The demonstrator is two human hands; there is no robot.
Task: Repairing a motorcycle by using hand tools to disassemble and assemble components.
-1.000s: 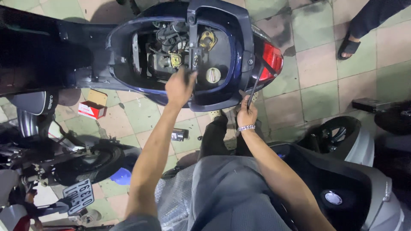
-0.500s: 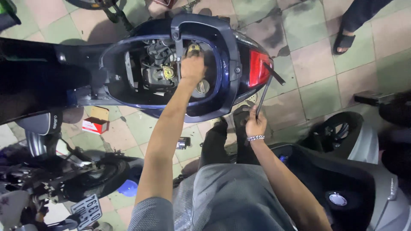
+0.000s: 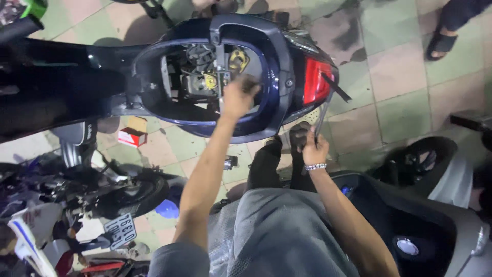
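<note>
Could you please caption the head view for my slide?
Left hand reaches into an opened blue scooter; right hand grips a slim tool.

Light is falling from overhead, fairly even and somewhat cool, leaving the tiled floor (image 3: 389,102) bright while the scooter's open seat bay (image 3: 205,77) is sitting in deep shade — its parts are showing only in dull patches. The red tail light (image 3: 315,81) is glaring slightly, its colour bleeding at the edges. The left hand (image 3: 238,97) is smearing with motion blur; the right hand (image 3: 313,150) is reading a little sharper. Soft shadows are pooling under the scooter body. The wide lens is bending lines near the corners — the dark motorcycle (image 3: 77,190) at lower left is looking murky and grainy.
</note>
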